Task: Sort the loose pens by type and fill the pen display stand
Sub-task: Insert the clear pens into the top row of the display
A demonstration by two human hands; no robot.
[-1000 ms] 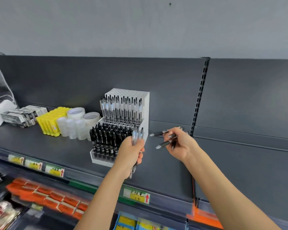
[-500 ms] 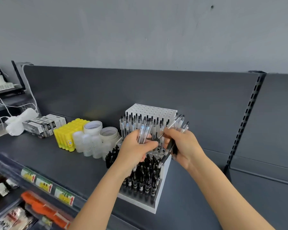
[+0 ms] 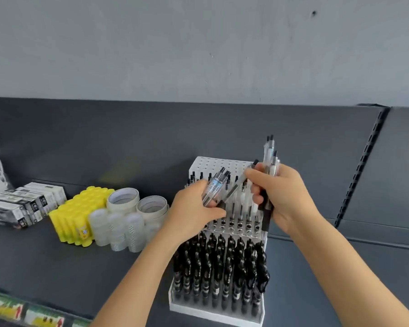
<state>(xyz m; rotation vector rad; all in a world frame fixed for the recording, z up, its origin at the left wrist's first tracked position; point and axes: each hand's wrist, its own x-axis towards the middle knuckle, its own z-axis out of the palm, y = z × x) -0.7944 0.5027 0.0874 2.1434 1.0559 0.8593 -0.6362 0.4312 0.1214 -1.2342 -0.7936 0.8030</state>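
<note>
Right now both hands hover over the mid tier of the white stepped pen display stand [image 3: 213,164]. L hand [image 3: 194,210] grips approx 3 clear-barrel pens [image 3: 215,186], long axes tilted up-right. R hand [image 3: 285,197] clamps approx 3 more upright, plus dark pens [image 3: 267,214] pointing down, and pinches 1 slanted pen [image 3: 236,188]. Open holes sit just below; L looks nearer. Stand's bottom tier is full of black pens [image 3: 222,263].

Grey wall [image 3: 151,43] above dark shelf [image 3: 57,267] — slotted upright [image 3: 361,166] right.
</note>
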